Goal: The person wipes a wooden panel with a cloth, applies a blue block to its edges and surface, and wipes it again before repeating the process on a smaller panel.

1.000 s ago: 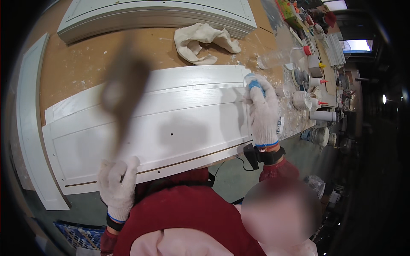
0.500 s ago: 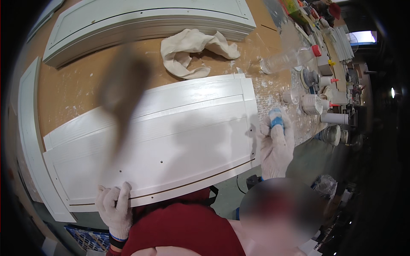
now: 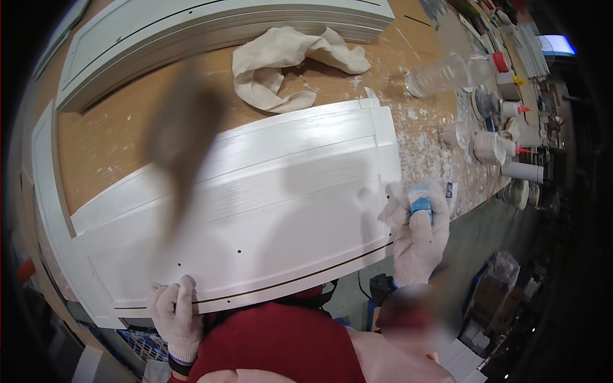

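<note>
Our left hand (image 3: 175, 313) curls slightly parted fingers at the near edge of the white panel (image 3: 287, 223), whether gripping we cannot tell; by the panel's right end, our right hand (image 3: 421, 242) pinches a blue piece (image 3: 421, 203).

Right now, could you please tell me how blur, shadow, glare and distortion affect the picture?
Head view: a dark blurred shape hides part of the white panel; head view again: grey shadows cross that panel, sheen brightens its far side, and the stacked panels look bowed by distortion.
</note>
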The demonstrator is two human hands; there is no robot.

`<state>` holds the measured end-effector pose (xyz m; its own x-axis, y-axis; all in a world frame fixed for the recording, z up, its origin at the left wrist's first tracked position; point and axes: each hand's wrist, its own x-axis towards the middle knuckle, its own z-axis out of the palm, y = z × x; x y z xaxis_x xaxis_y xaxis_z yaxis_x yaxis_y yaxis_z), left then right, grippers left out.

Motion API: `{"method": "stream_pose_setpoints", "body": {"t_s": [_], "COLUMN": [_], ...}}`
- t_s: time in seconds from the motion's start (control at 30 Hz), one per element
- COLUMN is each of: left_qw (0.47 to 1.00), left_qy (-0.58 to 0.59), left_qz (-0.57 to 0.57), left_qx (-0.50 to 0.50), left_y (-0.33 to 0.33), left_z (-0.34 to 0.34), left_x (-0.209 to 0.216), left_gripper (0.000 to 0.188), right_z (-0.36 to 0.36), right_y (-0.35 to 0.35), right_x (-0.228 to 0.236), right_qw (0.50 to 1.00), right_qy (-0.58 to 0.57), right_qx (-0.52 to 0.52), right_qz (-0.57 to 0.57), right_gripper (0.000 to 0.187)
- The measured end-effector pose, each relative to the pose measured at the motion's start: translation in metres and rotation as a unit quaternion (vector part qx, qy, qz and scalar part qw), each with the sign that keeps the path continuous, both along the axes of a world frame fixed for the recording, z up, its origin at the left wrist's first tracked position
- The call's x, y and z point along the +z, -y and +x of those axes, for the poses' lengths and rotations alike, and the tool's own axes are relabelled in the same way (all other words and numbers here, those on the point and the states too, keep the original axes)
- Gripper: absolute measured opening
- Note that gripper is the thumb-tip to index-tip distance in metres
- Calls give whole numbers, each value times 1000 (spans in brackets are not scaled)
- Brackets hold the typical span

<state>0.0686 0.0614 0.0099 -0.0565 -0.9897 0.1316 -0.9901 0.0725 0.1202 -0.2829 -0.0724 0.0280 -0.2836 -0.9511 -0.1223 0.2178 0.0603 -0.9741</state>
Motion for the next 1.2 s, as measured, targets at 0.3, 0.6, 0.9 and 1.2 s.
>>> {"method": "stream_pose_setpoints", "body": {"t_s": [0.3,0.6,0.9,1.2], "left_qw": [847,480,769,928], "left_qy": [-478,-786,-627,-364], "left_qz": [229,365,126,-22], "left_qx": [31,138,6,-80], "left_y": [43,41,23,20], "left_z": [-18,-27,-17,3], "left_x": [43,38,17,11], "left_gripper": [57,27,21,34], "right_z": [115,146,144,75], "right_y": [-17,-3,173,289], "right_x": [2,44,12,-63], "right_qw": [925,715,505,551], "right_qy": [-247,-393,-714,-547], "right_qx": [265,552,434,588], "right_qz": [-116,-174,-215,-226], "right_gripper": [47,57,50,24]}}
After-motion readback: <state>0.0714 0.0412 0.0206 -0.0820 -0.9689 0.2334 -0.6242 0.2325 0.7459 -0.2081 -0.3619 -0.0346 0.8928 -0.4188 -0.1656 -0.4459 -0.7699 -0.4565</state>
